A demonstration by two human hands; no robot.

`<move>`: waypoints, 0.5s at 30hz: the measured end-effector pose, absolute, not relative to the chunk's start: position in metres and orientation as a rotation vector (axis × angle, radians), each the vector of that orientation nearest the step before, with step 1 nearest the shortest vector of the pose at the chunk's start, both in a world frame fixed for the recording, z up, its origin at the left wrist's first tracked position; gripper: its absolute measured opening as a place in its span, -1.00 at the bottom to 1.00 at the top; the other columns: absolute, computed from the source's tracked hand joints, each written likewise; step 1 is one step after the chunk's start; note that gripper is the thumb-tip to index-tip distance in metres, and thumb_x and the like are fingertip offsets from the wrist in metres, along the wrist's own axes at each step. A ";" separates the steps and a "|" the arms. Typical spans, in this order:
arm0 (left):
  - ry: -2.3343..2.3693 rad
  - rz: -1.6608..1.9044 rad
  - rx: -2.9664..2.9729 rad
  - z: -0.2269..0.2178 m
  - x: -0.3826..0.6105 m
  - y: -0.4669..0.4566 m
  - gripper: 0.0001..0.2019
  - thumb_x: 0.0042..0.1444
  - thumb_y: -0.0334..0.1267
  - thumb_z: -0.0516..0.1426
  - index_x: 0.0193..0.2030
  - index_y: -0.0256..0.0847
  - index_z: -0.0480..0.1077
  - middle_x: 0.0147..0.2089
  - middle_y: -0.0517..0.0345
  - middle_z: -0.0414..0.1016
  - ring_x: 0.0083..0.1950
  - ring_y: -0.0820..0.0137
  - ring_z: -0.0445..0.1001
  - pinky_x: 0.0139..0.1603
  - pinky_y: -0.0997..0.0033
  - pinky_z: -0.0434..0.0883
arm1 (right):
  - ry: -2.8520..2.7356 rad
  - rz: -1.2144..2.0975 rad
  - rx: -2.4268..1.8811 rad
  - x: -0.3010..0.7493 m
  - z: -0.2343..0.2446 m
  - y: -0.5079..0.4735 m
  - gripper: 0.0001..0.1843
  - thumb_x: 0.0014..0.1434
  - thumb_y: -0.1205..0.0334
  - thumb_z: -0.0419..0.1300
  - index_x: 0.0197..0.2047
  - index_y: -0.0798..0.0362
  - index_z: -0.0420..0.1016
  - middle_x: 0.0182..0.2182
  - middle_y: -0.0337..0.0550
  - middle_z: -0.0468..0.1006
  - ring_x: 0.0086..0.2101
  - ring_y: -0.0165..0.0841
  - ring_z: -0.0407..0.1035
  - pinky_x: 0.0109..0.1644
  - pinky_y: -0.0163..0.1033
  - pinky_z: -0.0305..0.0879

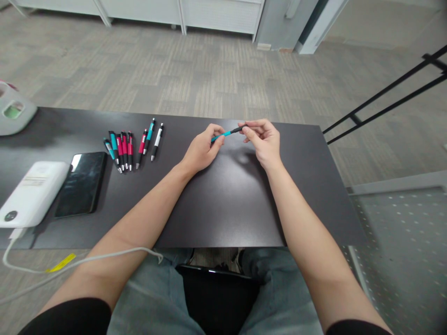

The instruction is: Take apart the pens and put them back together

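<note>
Our left hand [201, 147] has its thumb and fingers closed on the teal barrel of a teal-and-black pen [227, 133], and our right hand [264, 140] pinches the black end between thumb and fingertips. The pen spans the gap between the two hands, seemingly just above the table [223, 204], slanting from about eight o'clock at the left grip to two o'clock at the right.

To handle it well, we judge that the left hand should be the anchor, firm on the barrel, while the right does any fine work with a light pinch. Both grips would best be in line along the pen, since a sideways push might slip it from our fingertips. The black end is too blurred for us to read its detail, so a slow touch seems wise.

Taking the pen as the clock's centre, we have at nine o'clock a close group of five pens [125, 149], two teal and three red, then a red pen [141, 145], a teal pen [150, 132] and a white pen [158, 138]. Farther out, between eight and nine, lie a dark phone [84, 184] and a white power bank [38, 190]. Its cable [104, 255] passes across our left forearm around seven o'clock and could snag.
</note>
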State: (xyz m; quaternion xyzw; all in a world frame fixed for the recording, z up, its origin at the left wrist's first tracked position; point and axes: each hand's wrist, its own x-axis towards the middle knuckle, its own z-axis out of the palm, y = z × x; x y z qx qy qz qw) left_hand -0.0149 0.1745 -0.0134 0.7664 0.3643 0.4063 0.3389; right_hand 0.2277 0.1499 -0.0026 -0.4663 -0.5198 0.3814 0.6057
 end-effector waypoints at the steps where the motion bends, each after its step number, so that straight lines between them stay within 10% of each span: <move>1: 0.947 1.065 2.002 -0.013 -0.015 0.175 -0.92 0.65 -0.14 0.27 0.14 -0.01 0.53 -0.03 0.11 0.78 -0.01 0.18 0.74 0.17 0.14 0.64 | -1.202 0.880 -1.083 0.227 -0.002 0.150 -0.25 0.17 -0.52 0.81 -0.12 -0.18 0.56 -0.05 -0.13 0.93 0.01 -0.08 0.85 -0.14 -0.08 0.77; 15: 1.020 1.103 1.999 -0.002 -0.014 0.173 -0.86 0.59 -0.03 0.37 0.04 0.02 0.64 0.12 0.01 0.82 0.18 0.06 0.74 0.17 0.09 0.71 | -1.204 0.861 -1.170 0.231 0.005 0.151 -0.21 0.13 -0.48 0.85 -0.27 -0.16 0.49 -0.39 -0.33 0.68 -0.30 -0.26 0.71 -0.27 -0.19 0.67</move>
